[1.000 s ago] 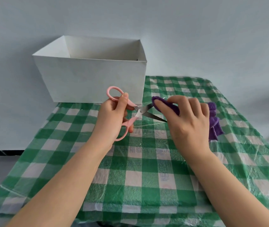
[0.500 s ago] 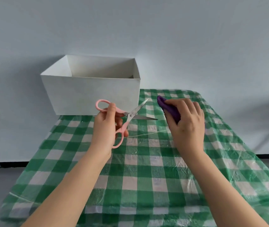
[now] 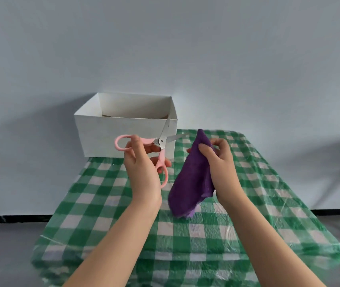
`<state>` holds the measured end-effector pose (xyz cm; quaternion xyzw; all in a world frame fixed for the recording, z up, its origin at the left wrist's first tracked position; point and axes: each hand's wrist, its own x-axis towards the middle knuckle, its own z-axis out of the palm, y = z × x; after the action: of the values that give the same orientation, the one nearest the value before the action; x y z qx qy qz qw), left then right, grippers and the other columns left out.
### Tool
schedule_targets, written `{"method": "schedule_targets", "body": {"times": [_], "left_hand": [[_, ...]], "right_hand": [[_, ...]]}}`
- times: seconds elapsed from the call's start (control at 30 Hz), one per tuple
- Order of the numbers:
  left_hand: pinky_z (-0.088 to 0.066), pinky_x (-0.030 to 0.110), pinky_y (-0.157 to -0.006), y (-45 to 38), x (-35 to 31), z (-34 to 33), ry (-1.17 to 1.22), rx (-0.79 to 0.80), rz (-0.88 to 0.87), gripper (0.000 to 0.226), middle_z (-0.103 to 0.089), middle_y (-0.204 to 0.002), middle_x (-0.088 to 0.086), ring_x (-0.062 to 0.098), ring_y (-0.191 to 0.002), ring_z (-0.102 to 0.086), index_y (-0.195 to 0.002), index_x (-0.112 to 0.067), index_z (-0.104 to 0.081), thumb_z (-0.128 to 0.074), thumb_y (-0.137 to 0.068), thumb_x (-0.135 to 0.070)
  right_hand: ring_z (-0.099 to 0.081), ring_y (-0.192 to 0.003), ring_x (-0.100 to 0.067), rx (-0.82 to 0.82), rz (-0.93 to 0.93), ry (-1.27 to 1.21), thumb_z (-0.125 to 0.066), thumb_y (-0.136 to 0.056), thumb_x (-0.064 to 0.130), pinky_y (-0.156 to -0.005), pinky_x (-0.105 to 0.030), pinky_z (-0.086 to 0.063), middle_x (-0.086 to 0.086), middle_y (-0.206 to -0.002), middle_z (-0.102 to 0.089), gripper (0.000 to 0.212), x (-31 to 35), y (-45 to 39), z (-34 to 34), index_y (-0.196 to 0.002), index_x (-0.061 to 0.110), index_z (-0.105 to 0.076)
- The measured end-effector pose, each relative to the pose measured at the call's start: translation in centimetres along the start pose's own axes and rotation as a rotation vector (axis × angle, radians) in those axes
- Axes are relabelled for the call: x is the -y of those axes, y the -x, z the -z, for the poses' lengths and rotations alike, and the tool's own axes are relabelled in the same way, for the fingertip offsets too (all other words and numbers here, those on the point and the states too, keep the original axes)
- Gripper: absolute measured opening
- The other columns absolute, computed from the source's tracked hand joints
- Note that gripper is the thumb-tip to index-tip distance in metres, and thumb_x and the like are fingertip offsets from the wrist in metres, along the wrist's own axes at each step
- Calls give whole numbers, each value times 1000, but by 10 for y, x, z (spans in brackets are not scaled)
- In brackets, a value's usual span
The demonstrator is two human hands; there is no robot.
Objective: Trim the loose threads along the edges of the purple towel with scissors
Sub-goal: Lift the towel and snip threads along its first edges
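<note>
head view: the purple towel [image 3: 189, 179] is pinched near its raised corner between the thumb and curled fingers of the right hand [image 3: 220, 168] and hangs below them, while the pink scissors [image 3: 161, 146] are gripped by the left hand [image 3: 142, 168], fingers curled through and round the loops, blades spread wide just beside the right fingertips. a fingertip or the cloth itself could be nicked if the blades are closed this near, since no loose thread can be made out. counted: one towel, one pair of scissors, one white box [image 3: 123, 131], one checked tablecloth [image 3: 185, 235].

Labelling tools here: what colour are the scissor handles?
Pink, on the scissors, seen in the head view.
</note>
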<state>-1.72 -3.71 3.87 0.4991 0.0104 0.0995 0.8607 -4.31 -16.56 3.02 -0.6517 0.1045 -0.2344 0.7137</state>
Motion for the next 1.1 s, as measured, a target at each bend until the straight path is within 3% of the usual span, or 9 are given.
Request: {"method": "schedule_targets", "body": {"times": [0.13, 0.23, 0.37, 0.47, 0.67, 0.87, 0.93, 1.0, 1.1], "left_hand": [[-50, 21, -53, 8, 1, -6, 10, -38, 59, 48, -59, -83, 9, 16, -53, -60, -124, -11, -47, -33, -99, -49], [-52, 44, -88, 12, 1, -10, 21, -61, 89, 50, -61, -104, 20, 34, -86, -65, -120, -13, -52, -35, -96, -54], [-48, 32, -63, 16, -3, -14, 47, -69, 70, 34, -53, -90, 4, 13, -49, -55, -94, -23, -52, -33, -98, -50], [-43, 22, -48, 16, -7, -16, 23, -79, 35, 30, -50, -81, -4, 13, -47, -52, -90, -26, -50, -32, -99, -48], [-39, 12, -41, 19, -9, -13, 16, -88, 0, 33, -50, -74, 0, 7, -43, -51, -89, -21, -50, -31, -100, -46], [-43, 25, -50, 16, -14, -10, 122, -170, 8, 31, -47, -73, -3, 10, -50, -48, -88, -22, -51, -35, -100, -46], [-45, 27, -52, 9, -16, -9, 128, -202, -12, 34, -46, -73, 1, 12, -49, -48, -84, -19, -49, -34, -100, -45], [-50, 31, -58, 1, -17, -8, 137, -243, -34, 35, -47, -75, 3, 14, -51, -52, -82, -18, -48, -33, -101, -44], [-53, 46, -89, -10, -15, -5, 223, -276, -3, 39, -51, -95, 10, 34, -93, -62, -99, -11, -54, -35, -100, -45]], "right_hand": [[-59, -74, -18, -9, -86, -126, -61, -93, 13, -68, -36, -50, -2, -82, -63, 11, 1, 15, -11, -87, 16, -51], [-55, -73, -17, -46, -72, -181, -67, -89, 14, -68, -35, -48, 1, -77, -57, 14, -1, 24, -18, -82, 17, -56], [-53, -78, -23, -60, -123, -306, -70, -88, 15, -72, -39, -45, -11, -85, -54, 17, 0, 32, -24, -79, 16, -55], [-55, -69, -20, -59, -174, -327, -71, -87, 19, -63, -34, -45, -6, -78, -58, 24, 1, 36, -26, -77, 15, -50], [-52, -78, -24, -33, -249, -272, -71, -87, 29, -68, -37, -44, -12, -85, -57, 31, 4, 44, -29, -71, 16, -48], [-49, -75, -21, 65, -122, -123, -66, -91, 34, -66, -31, -40, -11, -79, -57, 36, 5, 57, -34, -81, -1, -60], [-55, -81, -17, 153, -91, -48, -65, -92, 31, -76, -32, -45, -10, -86, -63, 34, 3, 60, -32, -93, -3, -64], [-61, -98, -13, 254, -59, 27, -70, -88, 28, -89, -32, -50, -9, -107, -67, 27, -2, 63, -30, -106, 7, -66], [-55, -112, 1, 397, 81, 169, -62, -84, 11, -91, -20, -50, 3, -132, -52, 40, -10, 65, -26, -122, 23, -60]]}}
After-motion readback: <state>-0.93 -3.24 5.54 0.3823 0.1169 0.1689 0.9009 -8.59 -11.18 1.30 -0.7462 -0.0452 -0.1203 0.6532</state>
